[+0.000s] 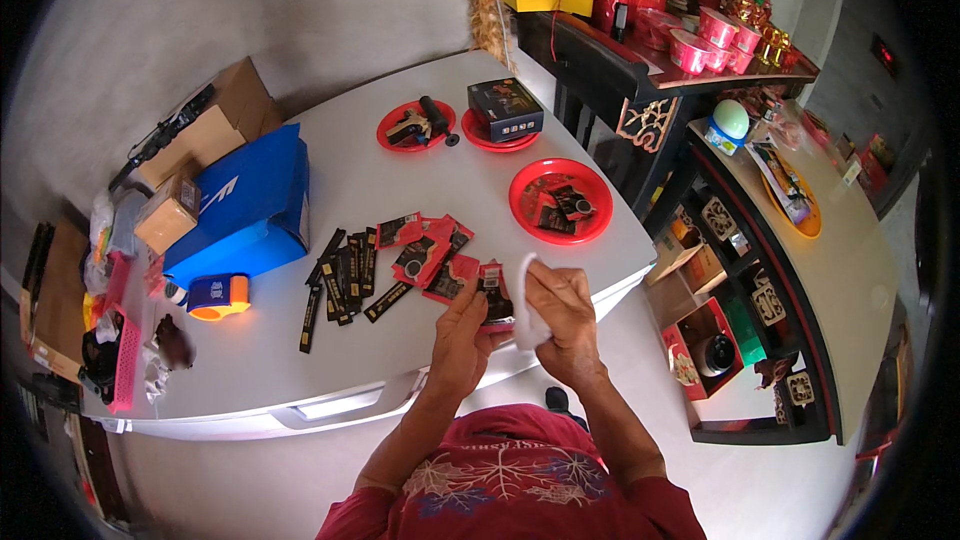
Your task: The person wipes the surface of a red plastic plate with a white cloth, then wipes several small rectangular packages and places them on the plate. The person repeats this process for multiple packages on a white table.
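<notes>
At far left on the white table (255,365), a pink basket (122,380) full of mixed odds and ends. Next, a small brown carton (168,212) resting against a large blue box (245,205), with a bigger brown carton (190,135) behind and a blue-and-orange object (217,297) in front, kind hard to tell. Toward the middle, a loose spread of slim black stick packs (352,270), several overlapping, then flat red-and-black packets (425,255) lying partly over one another. Farther back, a red plate (391,115) bearing a pistol-shaped item (407,127) and a dark cylinder. At the table's near edge, grips a dark packet (496,298) in the left hand (462,338), fingers closed on it. Well beyond, a black box (505,108) on a second red plate (500,147). Just right of the packet, clasps a white cloth (534,330) in the right hand (564,315); contact between cloth and packet impossible to tell. Past that hand, a third red plate (601,205) with more dark packets. At far right, a dark-framed cabinet (765,430) with a pale top.
</notes>
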### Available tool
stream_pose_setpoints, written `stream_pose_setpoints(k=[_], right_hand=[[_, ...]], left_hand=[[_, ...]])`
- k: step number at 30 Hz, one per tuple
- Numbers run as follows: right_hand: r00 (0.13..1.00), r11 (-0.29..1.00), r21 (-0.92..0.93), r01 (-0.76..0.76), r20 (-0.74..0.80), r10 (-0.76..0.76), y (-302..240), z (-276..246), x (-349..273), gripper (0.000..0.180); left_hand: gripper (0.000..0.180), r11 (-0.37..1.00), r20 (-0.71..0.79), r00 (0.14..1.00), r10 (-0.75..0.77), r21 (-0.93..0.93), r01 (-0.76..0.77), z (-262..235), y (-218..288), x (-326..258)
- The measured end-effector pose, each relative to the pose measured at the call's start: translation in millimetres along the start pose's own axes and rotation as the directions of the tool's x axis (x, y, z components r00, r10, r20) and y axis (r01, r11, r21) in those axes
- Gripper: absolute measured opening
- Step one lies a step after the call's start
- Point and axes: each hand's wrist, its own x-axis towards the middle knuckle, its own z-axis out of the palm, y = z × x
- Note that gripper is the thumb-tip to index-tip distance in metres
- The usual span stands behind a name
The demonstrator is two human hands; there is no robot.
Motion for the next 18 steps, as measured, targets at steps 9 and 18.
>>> stream_pose_setpoints(k=[9, 18], right_hand=[[0.972, 0.973, -0.126, 0.194, 0.158, -0.174, -10.4, 19.1, -7.1, 0.048], [0.984, 0.967, 0.254, 0.001, 0.174, -0.046, 8.6, -15.6, -16.4, 0.061]], left_hand=[[0.06, 0.983, 0.063, 0.992, -0.105, -0.143, 0.114, -6.3, 7.5, 6.4], [0.027, 0.994, 0.049, 0.998, 0.042, -0.099, -0.037, -8.4, 10.6, 14.9]])
